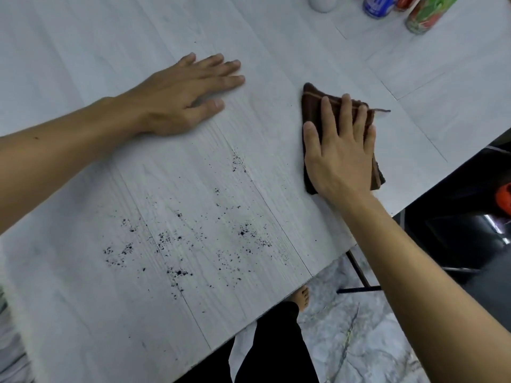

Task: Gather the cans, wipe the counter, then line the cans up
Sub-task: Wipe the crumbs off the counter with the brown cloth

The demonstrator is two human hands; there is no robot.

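My right hand lies flat on a folded dark brown cloth, pressing it onto the white wood-grain counter near the right edge. My left hand rests palm down on the counter, fingers together, holding nothing. Black specks are scattered over the counter nearer to me, left of the cloth. At the far right top stand the cans, cut off by the frame: a white one, a blue one, a red one and a green-and-red one.
The counter's front edge runs diagonally from bottom centre to the right. Below it are a grey marbled floor, my bare foot, black trouser leg and a dark table frame. Dark objects sit at the far right.
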